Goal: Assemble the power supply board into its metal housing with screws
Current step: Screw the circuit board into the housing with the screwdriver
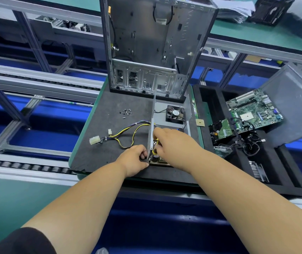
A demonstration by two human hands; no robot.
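From the head camera, both bare arms reach forward onto a dark foam mat (109, 107) on a green-edged tray. The metal housing (172, 123) lies open on the mat, its perforated side wall (151, 138) standing upright at its left edge. The power supply board (158, 160) sits inside the housing at the near end, mostly hidden under the right hand.

The left hand (134, 160) is curled against the outside of the perforated wall at its near corner, fingers bent and gripping that edge. The right hand (172, 147) reaches over the board with fingers bent down; whether they pinch anything cannot be told. A small yellow part (154, 152) shows just beside its thumb.

A black fan (175, 114) is mounted in the far part of the housing. A bundle of yellow and black wires (126, 132) runs left from the housing to white plugs (94, 140). A few small screws (125, 112) lie loose on the mat, well apart from the hands.

A computer case (155, 43) stands upright at the far edge of the mat. To the right, a black tray (212, 107) holds a green circuit board (252, 112).
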